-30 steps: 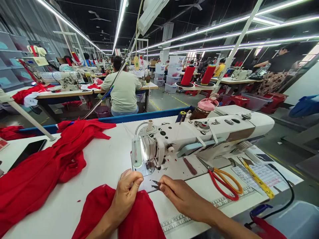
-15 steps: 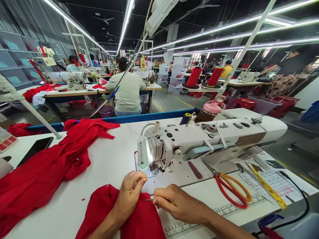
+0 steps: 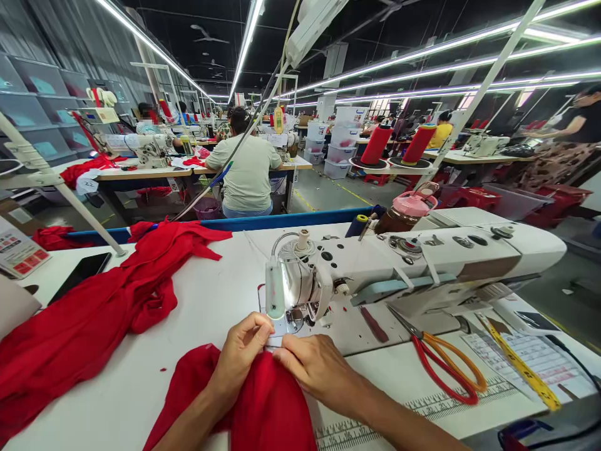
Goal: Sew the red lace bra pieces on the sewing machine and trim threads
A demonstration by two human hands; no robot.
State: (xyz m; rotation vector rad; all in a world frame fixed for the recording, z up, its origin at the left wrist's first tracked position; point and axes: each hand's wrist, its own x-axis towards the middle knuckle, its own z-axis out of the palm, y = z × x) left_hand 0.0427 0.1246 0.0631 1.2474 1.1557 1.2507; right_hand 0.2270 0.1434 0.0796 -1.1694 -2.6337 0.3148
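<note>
While the left hand (image 3: 244, 349) pinches and the right hand (image 3: 322, 368) curls closed, what they grasp unclear, red fabric (image 3: 275, 404) bunches beneath them before the sewing machine (image 3: 444, 250); a hasty tug could pucker it.

Dark ceiling (image 3: 178, 15) overhead, long rows of bright tube lights (image 3: 248, 44) running toward far end. I see ceiling fan (image 3: 210, 34) up left. Grey ribbed-looking wall (image 3: 51, 28) on left, translucent bins (image 3: 32, 116) stacked before it. Grey floor (image 3: 323, 202), yellow lines (image 3: 354, 194). Lidded clear boxes (image 3: 342, 155) piled mid-room, workbenches (image 3: 300, 161) either side. Windows (image 3: 378, 108) far back, too small for me to read.
</note>
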